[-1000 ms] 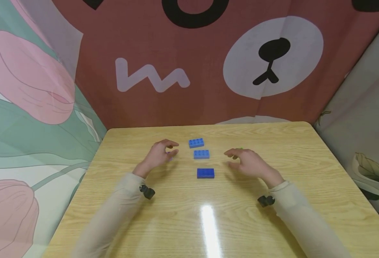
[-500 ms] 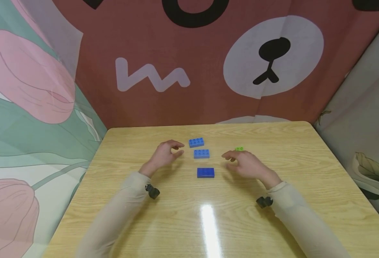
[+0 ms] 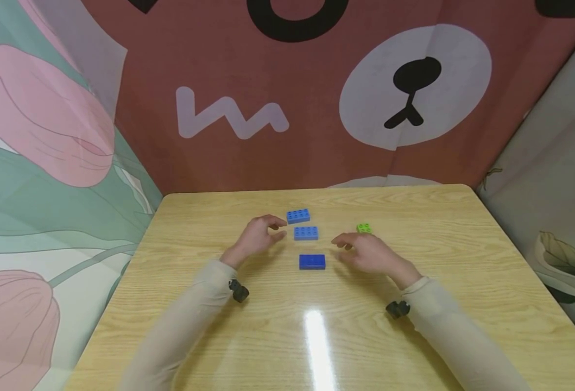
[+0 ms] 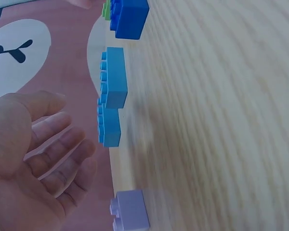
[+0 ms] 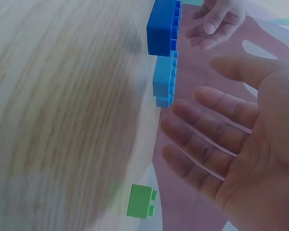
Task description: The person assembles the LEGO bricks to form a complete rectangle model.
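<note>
Two light blue bricks lie one behind the other mid-table in the head view, the rear brick (image 3: 298,216) slightly turned and the nearer brick (image 3: 306,233) straight. Closer to the person is a dark blue brick (image 3: 312,262). My left hand (image 3: 258,236) hovers just left of the light blue bricks, fingers loosely bent, holding nothing. My right hand (image 3: 370,253) hovers right of the dark blue brick, also with nothing in it. Behind it sits a small green brick (image 3: 364,228). A lilac brick (image 4: 131,210) shows in the left wrist view; the left hand hides it in the head view.
The bricks lie on a wooden table (image 3: 248,336) with a bright light reflection near its front. A red-brown cloth (image 3: 311,157) with a bear print hangs at the table's back edge. Patterned cloths hang at the left and right.
My left hand has moved right, towards the light blue bricks. My right hand has shifted slightly left and nearer the person, uncovering the green brick. The bricks have stayed put.
</note>
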The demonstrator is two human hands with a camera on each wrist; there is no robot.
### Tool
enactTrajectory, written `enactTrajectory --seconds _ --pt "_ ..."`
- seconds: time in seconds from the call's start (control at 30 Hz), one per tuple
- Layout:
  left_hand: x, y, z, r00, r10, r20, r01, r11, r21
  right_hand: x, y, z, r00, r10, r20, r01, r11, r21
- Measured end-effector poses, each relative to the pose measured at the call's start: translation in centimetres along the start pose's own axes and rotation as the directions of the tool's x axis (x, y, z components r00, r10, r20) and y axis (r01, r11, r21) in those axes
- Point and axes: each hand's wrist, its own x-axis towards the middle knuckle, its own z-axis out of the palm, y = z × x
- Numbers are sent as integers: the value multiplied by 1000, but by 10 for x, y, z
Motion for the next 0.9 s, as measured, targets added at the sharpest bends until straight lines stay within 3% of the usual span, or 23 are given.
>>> enactTrajectory --seconds 0.37,0.67,0.9 --pt "6 6 9 1000 -7 11 7 1000 4 4 1 9 999 -46 -6 46 998 -34" --pt "8 7 14 999 -28 25 29 999 -46 5 -3 13 997 -79 -8 79 997 -26" --pt "11 5 19 1000 -1 12 2 999 -53 6 -3 18 996 -83 -12 83 996 -18"
